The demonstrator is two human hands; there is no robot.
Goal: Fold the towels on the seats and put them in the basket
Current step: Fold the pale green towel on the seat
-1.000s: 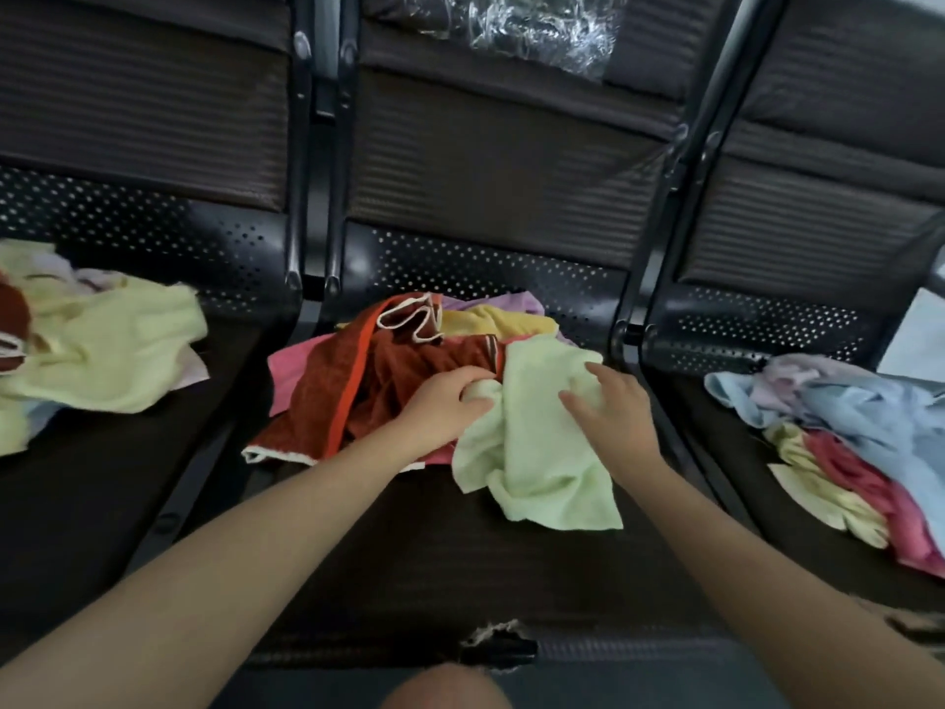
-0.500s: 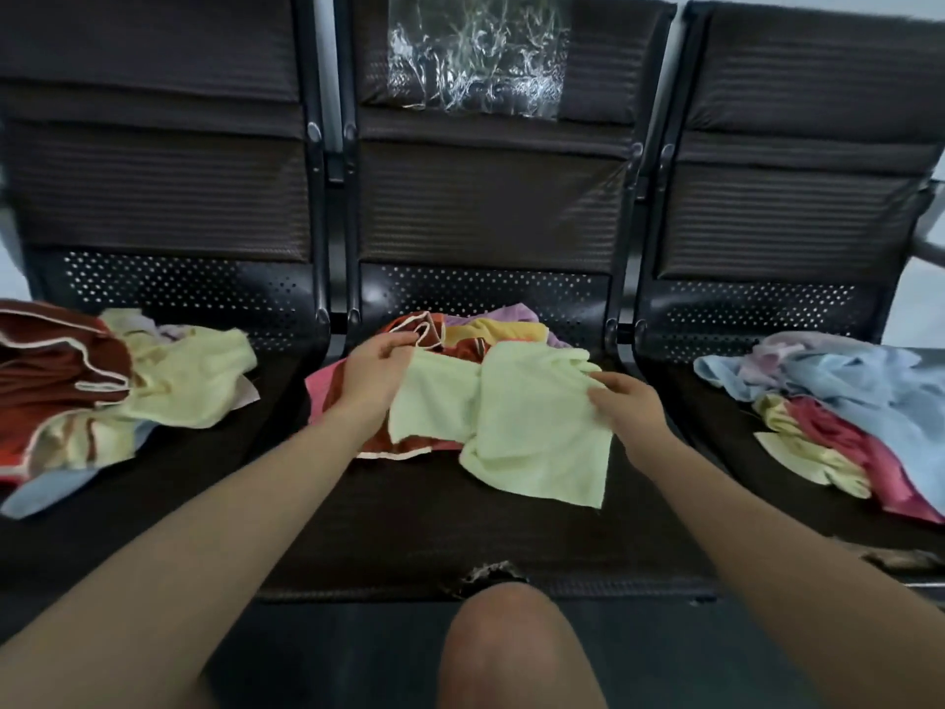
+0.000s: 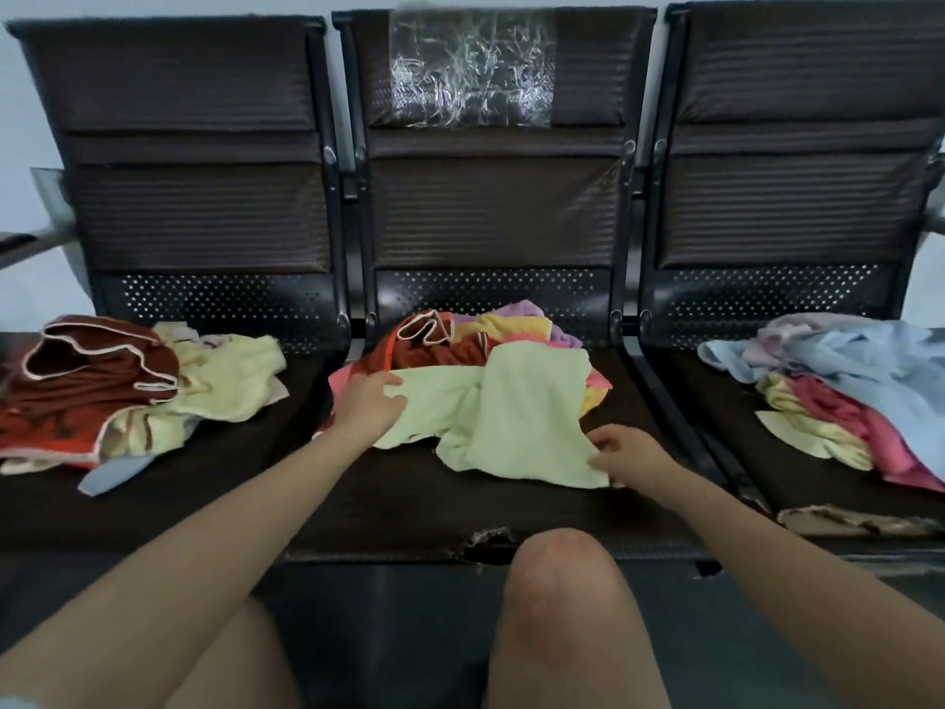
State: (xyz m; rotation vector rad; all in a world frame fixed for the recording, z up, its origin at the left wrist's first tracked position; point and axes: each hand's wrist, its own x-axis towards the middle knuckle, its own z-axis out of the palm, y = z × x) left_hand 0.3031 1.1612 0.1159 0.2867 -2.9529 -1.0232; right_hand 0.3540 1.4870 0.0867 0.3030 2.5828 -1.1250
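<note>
So there's a row of three dark seats (image 3: 491,509) and the pale green towel (image 3: 516,417) is spread half-crumpled across the front of the middle one, partly lying over the pile behind it. Left hand (image 3: 365,404) has its grip closed on the towel's left edge, thumb on top and fingers tucked under the cloth. Right hand (image 3: 626,455) is pinching the near right corner, down by the seat's front edge. The middle pile (image 3: 460,335) behind is a mix of rust-brown, orange, yellow, lilac and pink towels, all unfolded. Left seat has another heap (image 3: 117,391), brown with white piping plus pale yellow ones and a bit of blue poking out at the front. Right seat's heap (image 3: 844,391) is light blue on top, with pink and yellow underneath. A strip of crinkly clear plastic (image 3: 470,69) is stuck on the middle backrest. The person's bare knee (image 3: 562,570) sits just below the seat edge.
</note>
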